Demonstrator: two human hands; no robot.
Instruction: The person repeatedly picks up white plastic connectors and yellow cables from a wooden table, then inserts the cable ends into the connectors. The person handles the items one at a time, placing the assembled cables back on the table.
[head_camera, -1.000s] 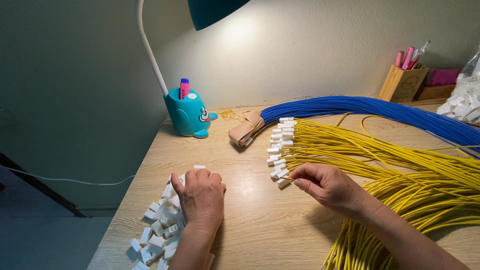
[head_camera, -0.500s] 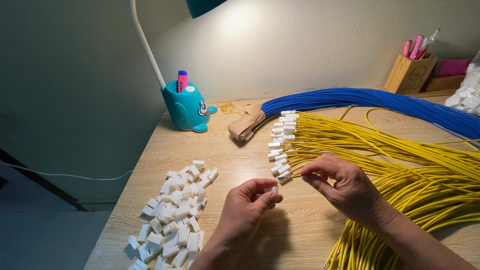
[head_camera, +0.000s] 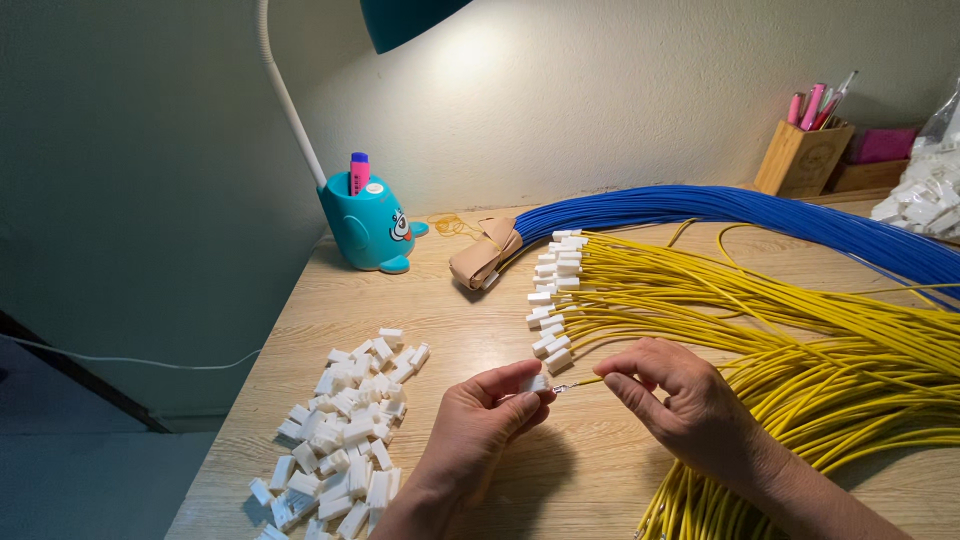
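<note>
The left hand (head_camera: 470, 440) has come off the pile of white housings (head_camera: 345, 440), where it rested a second ago, and now pinches one housing (head_camera: 535, 383). The right hand (head_camera: 690, 410) has drawn a yellow wire (head_camera: 585, 381) toward it, its tip now just beside the housing.

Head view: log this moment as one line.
left hand: holds white connector | right hand: holds yellow wire | wire tip at connector

A light wooden desk (head_camera: 330, 320) set against a pale wall carries a loose pile of white plastic connector housings (head_camera: 345, 430), a teal cartoon-faced lamp base (head_camera: 368, 225), a taped blue wire bundle (head_camera: 740, 210), a sprawl of yellow wires (head_camera: 800, 340), a wooden pen holder (head_camera: 800, 160) and a clear bag of connectors (head_camera: 925, 190).
</note>
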